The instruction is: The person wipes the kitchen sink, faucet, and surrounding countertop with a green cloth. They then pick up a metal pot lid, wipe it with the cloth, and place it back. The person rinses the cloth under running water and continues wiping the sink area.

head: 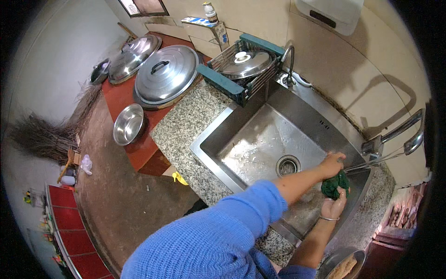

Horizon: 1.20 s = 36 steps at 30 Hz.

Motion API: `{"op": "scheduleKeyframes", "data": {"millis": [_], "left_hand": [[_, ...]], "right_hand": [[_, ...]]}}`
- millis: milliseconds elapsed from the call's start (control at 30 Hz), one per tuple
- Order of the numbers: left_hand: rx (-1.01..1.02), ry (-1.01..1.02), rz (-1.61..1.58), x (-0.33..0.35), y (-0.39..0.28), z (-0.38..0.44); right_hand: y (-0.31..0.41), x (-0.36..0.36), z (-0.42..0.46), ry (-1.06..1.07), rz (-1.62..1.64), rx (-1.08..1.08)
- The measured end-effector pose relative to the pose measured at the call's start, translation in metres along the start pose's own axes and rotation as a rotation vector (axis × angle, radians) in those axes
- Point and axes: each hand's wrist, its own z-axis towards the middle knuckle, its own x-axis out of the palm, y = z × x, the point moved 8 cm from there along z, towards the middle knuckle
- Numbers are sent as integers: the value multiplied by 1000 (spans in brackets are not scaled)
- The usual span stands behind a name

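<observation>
A wet, dark green scrubbing mesh (334,185) is bunched up over the right end of the stainless steel sink basin (264,134). My right hand (335,205), with a metal bangle at its wrist, grips it from below, the thumb across its front. At the mesh's upper edge is my left hand (331,166), its fingers bent and partly hidden; whether they grip the mesh is unclear. Water runs from the chrome faucet (414,139) down beside the mesh. The drain strainer (288,166) lies left of both hands.
A dish rack (223,82) holding a lidded pan (247,66) spans the sink's far left corner. Granite counter (195,115) borders the basin. Large lidded pots (167,76) and a steel bowl (129,124) stand on a red surface. Another pan (343,265) sits at lower right.
</observation>
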Motion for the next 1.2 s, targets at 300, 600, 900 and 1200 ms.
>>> {"op": "scheduleKeyframes", "data": {"millis": [300,600,900,1200], "left_hand": [[203,-280,211,-39,-66,-24],[1060,10,495,38,-134,-160],[249,-323,186,-10,-55,-12],[489,269,631,69,-94,-67]], "right_hand": [[-2,22,-14,314,19,17],[-25,-22,6,232,303,291],[-14,-17,30,-7,144,245],[-9,-21,35,74,190,157]]}}
